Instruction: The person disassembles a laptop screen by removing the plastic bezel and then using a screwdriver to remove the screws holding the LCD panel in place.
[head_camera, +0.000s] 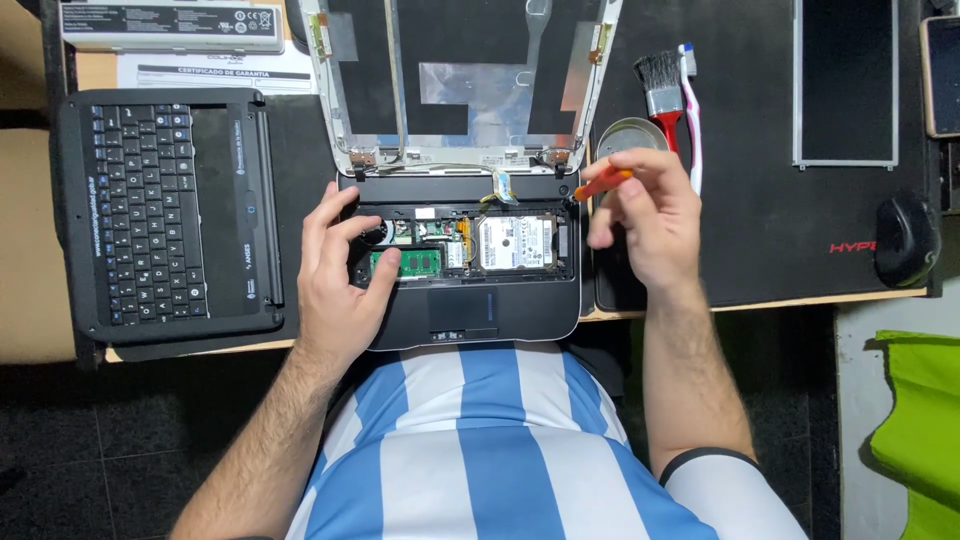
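A small black laptop base (520, 300) lies open before me with its keyboard removed, showing a silver hard drive (513, 242) and a green memory module (418, 263). My left hand (340, 270) rests on the base's left side, fingers spread over the opening beside the memory module. My right hand (645, 215) hovers at the base's right edge, pinching an orange-handled screwdriver (605, 182) whose tip points at the top right corner. The stripped lid frame (455, 90) stands behind the base.
A detached black keyboard panel (165, 215) lies to the left. A brush with red handle (663, 95), a toothbrush (692, 120) and a round metal tin (625, 135) sit on the black mat (780, 230) at right, with a screen panel (846, 80) and a mouse (905, 240) beyond.
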